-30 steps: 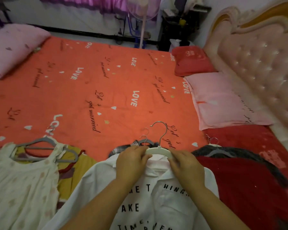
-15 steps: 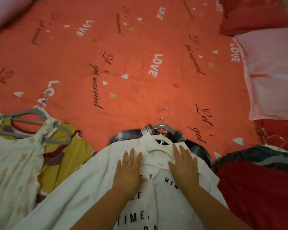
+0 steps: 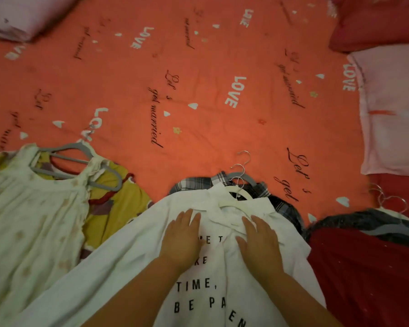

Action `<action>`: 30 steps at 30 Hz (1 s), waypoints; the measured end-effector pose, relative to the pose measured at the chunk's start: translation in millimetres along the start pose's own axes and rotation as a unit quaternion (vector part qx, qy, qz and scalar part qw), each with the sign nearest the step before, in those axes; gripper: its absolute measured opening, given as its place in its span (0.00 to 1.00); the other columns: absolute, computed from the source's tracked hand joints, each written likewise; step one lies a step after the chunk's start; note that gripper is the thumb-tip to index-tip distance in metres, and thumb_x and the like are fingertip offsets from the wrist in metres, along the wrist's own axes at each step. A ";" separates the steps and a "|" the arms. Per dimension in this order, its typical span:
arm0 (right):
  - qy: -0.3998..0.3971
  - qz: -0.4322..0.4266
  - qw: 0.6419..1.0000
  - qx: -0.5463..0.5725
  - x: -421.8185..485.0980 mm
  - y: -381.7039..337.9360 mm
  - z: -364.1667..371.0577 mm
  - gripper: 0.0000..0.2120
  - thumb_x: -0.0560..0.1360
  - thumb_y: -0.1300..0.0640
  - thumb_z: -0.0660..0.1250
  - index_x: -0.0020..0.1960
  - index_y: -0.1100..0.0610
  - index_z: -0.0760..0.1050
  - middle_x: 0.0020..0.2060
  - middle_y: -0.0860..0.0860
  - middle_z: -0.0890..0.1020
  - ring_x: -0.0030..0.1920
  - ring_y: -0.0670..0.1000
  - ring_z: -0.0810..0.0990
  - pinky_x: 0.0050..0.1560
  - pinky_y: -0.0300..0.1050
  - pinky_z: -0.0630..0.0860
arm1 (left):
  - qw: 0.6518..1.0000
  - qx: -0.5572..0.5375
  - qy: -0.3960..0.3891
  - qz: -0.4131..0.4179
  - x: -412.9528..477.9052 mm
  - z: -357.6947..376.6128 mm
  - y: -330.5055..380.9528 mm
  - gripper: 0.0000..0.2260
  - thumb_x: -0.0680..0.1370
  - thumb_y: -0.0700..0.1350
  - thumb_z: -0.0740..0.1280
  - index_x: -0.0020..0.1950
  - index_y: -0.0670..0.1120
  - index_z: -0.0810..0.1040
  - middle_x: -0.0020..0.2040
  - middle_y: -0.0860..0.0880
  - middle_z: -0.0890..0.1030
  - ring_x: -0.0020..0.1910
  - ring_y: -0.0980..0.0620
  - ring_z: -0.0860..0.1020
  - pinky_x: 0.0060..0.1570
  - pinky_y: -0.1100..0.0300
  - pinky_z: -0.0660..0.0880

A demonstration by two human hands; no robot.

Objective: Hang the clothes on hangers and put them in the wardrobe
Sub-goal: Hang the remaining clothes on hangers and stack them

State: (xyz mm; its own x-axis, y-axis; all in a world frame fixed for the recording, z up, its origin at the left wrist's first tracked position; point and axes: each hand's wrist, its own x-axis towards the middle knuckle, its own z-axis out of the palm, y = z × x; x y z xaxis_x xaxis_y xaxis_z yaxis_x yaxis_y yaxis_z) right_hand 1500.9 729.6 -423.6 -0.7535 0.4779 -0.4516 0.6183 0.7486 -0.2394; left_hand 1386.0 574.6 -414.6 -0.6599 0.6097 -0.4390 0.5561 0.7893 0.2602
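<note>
Far left, up top, a pale pink pillow (image 3: 12, 17) sits at the corner of the orange bedsheet (image 3: 198, 67) printed with "LOVE" and hearts. Below it, a cream dress (image 3: 21, 220) lies flat on a grey hanger (image 3: 66, 147), hook pointing up the bed, and a yellow garment (image 3: 113, 192) peeks out from underneath on its right.

Now to the middle, and here's the action: the white shirt (image 3: 128, 256) with black lettering is spread face up at the near edge of the bed, already on a white hanger (image 3: 243, 197) whose arms sit inside the collar, metal hook poking out past the neckline. It lies on top of a plaid shirt (image 3: 191, 185), which shows only around the collar and right shoulder. More metal hooks stack up just beyond.

Both hands are down on the shirt's chest, 1 each side of the front seam, just below the collar. The left hand (image 3: 182, 239) is flat, fingers straight and together, palm pressing the fabric over the lettering. The right hand (image 3: 260, 246) matches it, fingers straight, thumb out a little, pressing down. Neither grips anything.

On to the right: a red garment (image 3: 364, 267) lies beside the shirt, with a dark grey garment (image 3: 364, 218) at its top and wire hooks above. Far right, a pink pillow (image 3: 392, 114), and a red pillow (image 3: 373, 22) in the top corner.
</note>
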 end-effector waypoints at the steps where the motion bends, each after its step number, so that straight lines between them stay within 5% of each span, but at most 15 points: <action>1: 0.006 -0.013 1.000 0.008 -8.7 -10.4 -8.8 0.25 0.81 0.45 0.50 0.76 0.49 0.51 0.76 0.48 0.52 0.76 0.49 0.48 0.75 0.49 0.44 | 1.000 0.003 0.016 -0.001 -9.8 -14.0 -1.5 0.30 0.80 0.54 0.58 0.77 0.48 0.49 0.77 0.47 0.50 0.76 0.48 0.49 0.72 0.54 0.50; 17: 0.042 -0.222 0.974 -0.033 -122.0 -225.6 -72.0 0.25 0.81 0.46 0.53 0.75 0.51 0.56 0.73 0.48 0.61 0.72 0.49 0.61 0.71 0.43 0.58 | 0.984 0.020 0.141 -0.108 -209.6 -155.4 -140.8 0.25 0.78 0.55 0.60 0.72 0.48 0.61 0.70 0.50 0.66 0.67 0.50 0.65 0.63 0.58 0.62; 30: 0.077 -0.204 0.973 -0.079 -193.6 -439.2 2.6 0.23 0.80 0.45 0.57 0.73 0.50 0.61 0.68 0.48 0.68 0.66 0.50 0.67 0.61 0.42 0.65 | 0.982 0.008 0.166 -0.085 -319.9 -183.1 -383.8 0.25 0.79 0.56 0.59 0.73 0.47 0.61 0.71 0.48 0.64 0.69 0.48 0.64 0.66 0.54 0.61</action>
State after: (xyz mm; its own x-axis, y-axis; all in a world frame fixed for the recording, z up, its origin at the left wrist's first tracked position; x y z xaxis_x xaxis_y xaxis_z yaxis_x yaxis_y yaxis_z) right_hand 1375.8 307.1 -233.3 -0.9611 0.1797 -0.2097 0.2274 0.9457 -0.2321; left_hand 1291.2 89.9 -216.6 -0.8707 0.4621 -0.1684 0.4308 0.8818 0.1922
